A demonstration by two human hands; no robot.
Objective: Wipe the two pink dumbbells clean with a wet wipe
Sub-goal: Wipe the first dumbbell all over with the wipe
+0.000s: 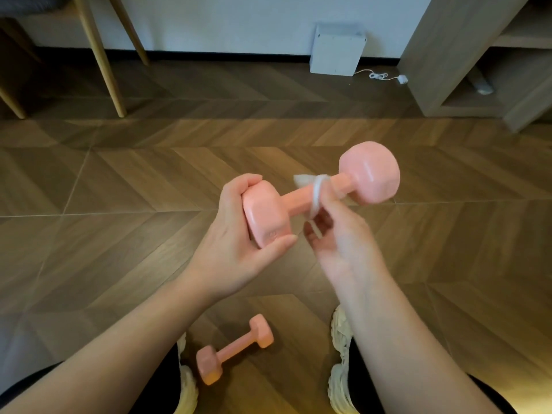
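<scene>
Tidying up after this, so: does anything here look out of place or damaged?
Nothing looks damaged or spilled. The held dumbbell has the wipe round its handle; the second dumbbell lies on the floor between the shoes. Only a white cable lies bunched on the floor by the white box.

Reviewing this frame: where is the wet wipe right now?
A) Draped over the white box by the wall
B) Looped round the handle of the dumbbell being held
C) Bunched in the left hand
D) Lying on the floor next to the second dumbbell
B: the wet wipe loops round the handle of the held dumbbell near its far head, pinched by the right hand, while the left hand grips the near head.
</scene>
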